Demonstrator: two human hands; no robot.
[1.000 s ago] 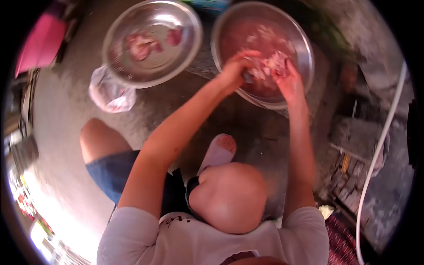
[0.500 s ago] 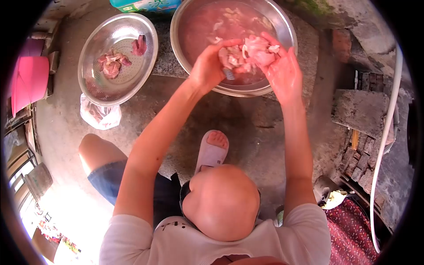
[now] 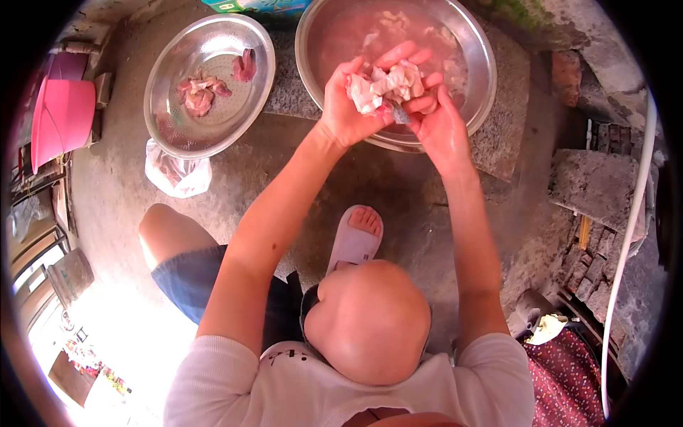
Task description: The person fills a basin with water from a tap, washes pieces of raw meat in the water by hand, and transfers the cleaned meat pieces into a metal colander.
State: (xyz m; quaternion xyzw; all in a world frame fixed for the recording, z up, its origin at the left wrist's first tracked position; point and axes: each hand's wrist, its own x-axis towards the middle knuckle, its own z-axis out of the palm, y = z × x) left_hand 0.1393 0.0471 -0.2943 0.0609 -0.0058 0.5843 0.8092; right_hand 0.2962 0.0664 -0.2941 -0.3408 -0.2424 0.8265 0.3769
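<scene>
A clump of pale raw meat (image 3: 377, 89) with whitish skin or fat lies across my two hands, over the near side of a metal basin (image 3: 486, 107) of cloudy pink water. My left hand (image 3: 345, 117) cups it from the left, palm up, with fingers reaching behind it. My right hand (image 3: 445, 139) presses its fingers against the right side. A small dark grey bit (image 3: 400, 114) shows at the meat's lower edge. Loose pale scraps float in the water. To the left, a metal colander (image 3: 160, 117) with a perforated bottom holds more pieces of raw meat (image 3: 199, 96).
A clear plastic bag (image 3: 186, 178) lies on the floor under the colander. The basin rests on a rough stone slab (image 3: 512, 92). Pink tubs (image 3: 67, 117) stand far left. At the right are stacked bricks (image 3: 590, 263) and a white hose (image 3: 629, 228).
Both hands have brought the meat slightly nearer to me and turned it. My right hand has lowered to its underside. The whole view has shifted a little.
</scene>
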